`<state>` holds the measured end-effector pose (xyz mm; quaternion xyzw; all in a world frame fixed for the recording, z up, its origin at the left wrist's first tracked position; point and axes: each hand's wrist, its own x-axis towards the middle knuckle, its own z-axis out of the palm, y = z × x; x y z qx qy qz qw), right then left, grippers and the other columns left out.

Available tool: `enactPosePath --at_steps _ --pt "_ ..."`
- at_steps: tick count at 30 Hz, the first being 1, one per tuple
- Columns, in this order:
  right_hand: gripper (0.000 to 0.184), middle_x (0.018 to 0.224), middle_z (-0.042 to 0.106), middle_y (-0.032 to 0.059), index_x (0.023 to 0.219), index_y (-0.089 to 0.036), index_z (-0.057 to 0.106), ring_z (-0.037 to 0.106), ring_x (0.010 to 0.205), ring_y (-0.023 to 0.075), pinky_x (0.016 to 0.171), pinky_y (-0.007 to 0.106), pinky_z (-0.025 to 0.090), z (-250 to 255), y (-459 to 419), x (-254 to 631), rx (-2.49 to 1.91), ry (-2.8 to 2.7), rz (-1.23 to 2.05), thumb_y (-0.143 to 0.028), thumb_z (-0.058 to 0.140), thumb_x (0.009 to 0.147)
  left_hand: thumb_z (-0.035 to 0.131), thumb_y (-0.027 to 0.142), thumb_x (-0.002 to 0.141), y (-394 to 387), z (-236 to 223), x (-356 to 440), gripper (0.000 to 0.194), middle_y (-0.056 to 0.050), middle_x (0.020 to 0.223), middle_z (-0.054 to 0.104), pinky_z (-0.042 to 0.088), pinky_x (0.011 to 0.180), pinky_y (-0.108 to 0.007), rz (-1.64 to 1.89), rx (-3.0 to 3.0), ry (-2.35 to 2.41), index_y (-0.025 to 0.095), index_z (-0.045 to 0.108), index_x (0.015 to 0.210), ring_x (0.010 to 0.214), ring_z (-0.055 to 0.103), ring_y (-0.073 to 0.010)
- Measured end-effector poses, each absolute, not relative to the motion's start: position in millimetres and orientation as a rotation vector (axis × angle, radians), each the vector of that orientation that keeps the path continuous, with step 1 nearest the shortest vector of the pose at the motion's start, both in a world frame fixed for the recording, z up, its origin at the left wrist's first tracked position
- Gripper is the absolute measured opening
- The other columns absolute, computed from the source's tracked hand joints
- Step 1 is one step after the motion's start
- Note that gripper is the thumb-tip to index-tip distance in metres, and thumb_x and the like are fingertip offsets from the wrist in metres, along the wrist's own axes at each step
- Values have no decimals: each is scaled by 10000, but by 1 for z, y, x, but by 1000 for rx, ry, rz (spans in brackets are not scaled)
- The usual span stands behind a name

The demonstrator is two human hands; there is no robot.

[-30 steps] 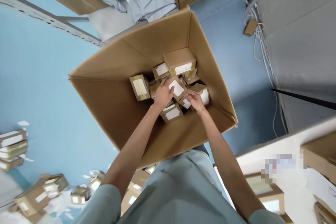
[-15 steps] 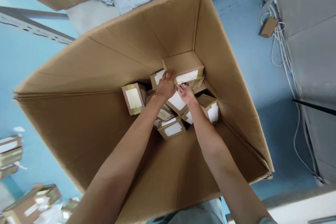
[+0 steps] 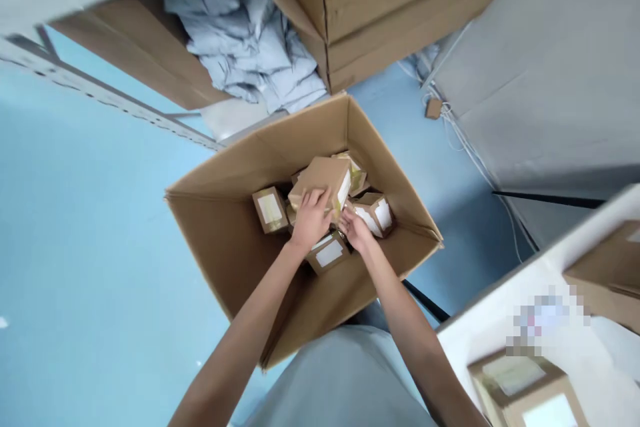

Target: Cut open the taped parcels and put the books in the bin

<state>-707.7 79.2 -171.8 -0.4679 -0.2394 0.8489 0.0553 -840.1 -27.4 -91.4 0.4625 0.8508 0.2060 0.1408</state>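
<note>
A brown cardboard box with a white label on its side is tilted above other small boxes inside a large open carton. My left hand grips its near left edge, fingers over the top face. My right hand holds the near right corner, with the fingertips partly hidden beneath it. Left of them lies a small labelled box. Another labelled box sits just below my hands, and an open-flapped box lies to the right.
Behind the carton, a shelf holds grey plastic mailing bags and large cardboard boxes. White cables run along the floor by the grey wall. On the right, a white table bears a taped box.
The cardboard box has come up off the pile and turned, moving toward me between both hands. My view has drawn back, so the carton looks smaller and the table shows at right.
</note>
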Motion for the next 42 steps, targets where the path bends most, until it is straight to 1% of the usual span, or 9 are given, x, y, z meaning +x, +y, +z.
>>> enactPosePath --at_steps 4,7,12,16,22,27,33,38,42 --pt "351 932 843 -30 1095 -275 768 771 838 145 871 275 656 -88 40 -651 -1344 -527 2558 -256 937 789 642 293 1085 -63 -7 -789 508 -167 1360 706 411 1360 -649 796 1551 2449 189 622 1582 1408 655 -374" --pt "480 1158 871 -5 1208 -300 801 817 1044 190 1016 342 669 -29 18 -601 -1188 -588 2490 -286 982 764 631 277 1112 -83 50 -745 529 -155 1397 715 466 1333 -620 946 1689 2406 242 567 1635 1436 659 -353" --pt "625 1533 759 45 1354 -311 809 708 1437 288 1243 446 568 53 0 -507 -1117 -708 2256 -384 1013 768 698 247 1090 -93 116 -666 637 -125 1418 726 511 1313 -584 1162 1842 2218 307 500 1693 1451 672 -332" --pt "725 1583 722 87 1404 -297 794 589 1579 356 1346 573 448 87 -9 -413 -1173 -722 1944 -446 1045 741 697 286 1102 -88 143 -600 583 -104 1421 723 592 1247 -490 1242 1899 1924 323 532 1660 1447 690 -297" --pt "767 1656 655 79 1514 -297 745 490 1657 352 1411 605 334 120 -54 -246 -1287 -700 1369 -536 980 824 646 354 1124 -74 149 -466 510 -108 1440 710 682 1109 -396 1096 1933 1416 344 554 1625 1398 733 -273" --pt "786 1678 627 86 1577 -300 709 489 1657 369 1368 601 422 137 -122 -101 -1437 -617 1020 -599 905 876 626 398 1124 -79 142 -303 541 -148 1515 654 602 1246 -504 969 1911 1112 343 526 1653 1499 658 -317" --pt "882 1755 534 83 1684 -269 607 516 1638 375 1342 561 474 119 -193 41 -1566 -507 768 -630 849 916 636 446 1116 -113 108 -139 585 -173 1554 600 568 1272 -476 794 1881 902 276 489 1656 1508 631 -302" --pt "973 1712 590 118 1673 -212 619 575 1583 408 1342 578 464 90 -206 102 -1647 -492 778 -726 831 874 591 434 1108 -125 68 -81 588 -170 1634 577 599 1223 -477 536 1785 862 255 503 1662 1470 665 -295" --pt "903 1734 570 90 1672 -249 620 542 1613 381 1338 540 474 78 -205 122 -1653 -539 865 -709 813 919 598 431 1090 -102 49 -89 545 -154 1646 616 541 1277 -482 481 1771 903 242 577 1601 1544 606 -291"
